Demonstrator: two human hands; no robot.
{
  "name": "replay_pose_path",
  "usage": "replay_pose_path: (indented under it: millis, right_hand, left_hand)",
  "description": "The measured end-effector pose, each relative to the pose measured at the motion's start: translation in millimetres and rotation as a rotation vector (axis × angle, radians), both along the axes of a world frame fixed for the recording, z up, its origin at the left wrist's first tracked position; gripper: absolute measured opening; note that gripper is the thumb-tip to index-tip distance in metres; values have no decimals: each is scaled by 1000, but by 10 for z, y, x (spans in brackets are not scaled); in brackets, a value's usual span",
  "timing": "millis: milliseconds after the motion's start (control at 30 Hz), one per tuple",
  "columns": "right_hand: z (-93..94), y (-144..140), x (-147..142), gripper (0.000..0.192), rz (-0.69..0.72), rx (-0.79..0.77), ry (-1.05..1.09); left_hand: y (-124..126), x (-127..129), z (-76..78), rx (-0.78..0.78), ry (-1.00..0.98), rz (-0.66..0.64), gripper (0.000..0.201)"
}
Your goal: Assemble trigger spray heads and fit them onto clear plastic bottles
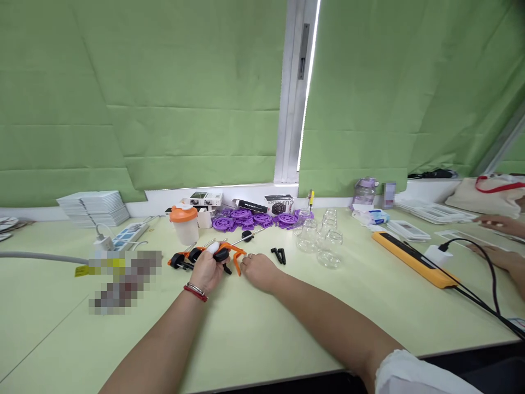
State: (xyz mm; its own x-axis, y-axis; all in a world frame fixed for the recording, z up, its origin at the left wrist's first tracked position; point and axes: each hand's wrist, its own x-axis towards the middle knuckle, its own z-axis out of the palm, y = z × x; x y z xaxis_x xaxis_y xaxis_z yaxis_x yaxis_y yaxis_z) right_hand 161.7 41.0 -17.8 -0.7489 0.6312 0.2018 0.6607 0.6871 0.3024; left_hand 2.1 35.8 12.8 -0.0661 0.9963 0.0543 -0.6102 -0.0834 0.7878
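My left hand (206, 269) is closed around the black handle of an orange and black bar clamp (223, 252) that lies on the pale green table (254, 328). A red bracelet circles that wrist. My right hand (258, 269) rests on the table right beside the clamp's orange jaw, fingers curled and touching it. Another orange and black clamp (178, 260) lies just left of my left hand. A small black part (279, 254) sits to the right of my right hand.
Behind the clamps stand an orange-lidded cup (184, 223), purple plastic wheels (250, 219), small boxes (203, 198) and several clear glass jars (324, 235). A yellow power strip (414, 257) with a black cable lies at right. Another person's hands (502, 241) are at the far right. White stacked sheets (94, 207) sit at left.
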Motion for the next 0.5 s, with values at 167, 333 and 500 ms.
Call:
replay_pose_path:
  millis: [167,333,500]
  right_hand:
    - [14,-5,-13,19,30,-35,-48]
    - [39,2,18,20,127,-25,-101]
    - [65,-36,84,23,208,-16,-116]
  left_hand:
    - [-23,23,0,-3,63,-21,12]
    - [-26,25,-5,-3,76,-33,12]
    - [-14,23,-25,-14,64,-31,11]
